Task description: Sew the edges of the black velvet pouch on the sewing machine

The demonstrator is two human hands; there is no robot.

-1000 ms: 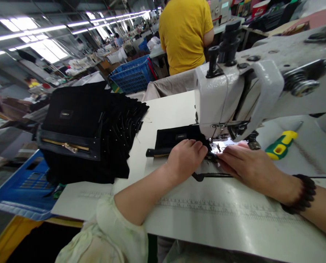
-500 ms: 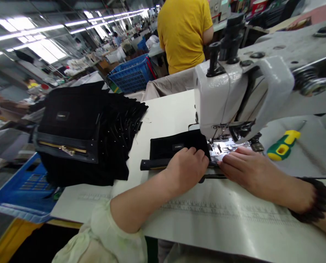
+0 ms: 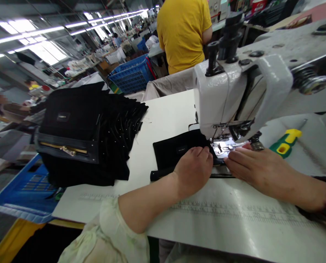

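Note:
A black fabric panel (image 3: 167, 153) with a small label lies on the sewing machine table, its right end at the lit needle area. Along its near edge runs a dark strip, with a bit of zipper showing near the needle. Curled over the panel and gripping its near edge is my left hand (image 3: 194, 168). My right hand (image 3: 250, 166) pinches the strip's right end beside the presser foot; its fingertips are partly hidden. Over both stands the white sewing machine head (image 3: 212, 98).
On the left rises a stack of black panels (image 3: 72, 128) with zipper strips. Below it sits a blue crate (image 3: 20, 193). A yellow-green screwdriver (image 3: 285, 144) lies right of the machine. A ruler scale (image 3: 207, 211) runs along the table. A person in yellow (image 3: 183, 36) is ahead.
The panel has slid right and slightly toward me under the needle. Both hands have shifted right with it. The stack has stayed put.

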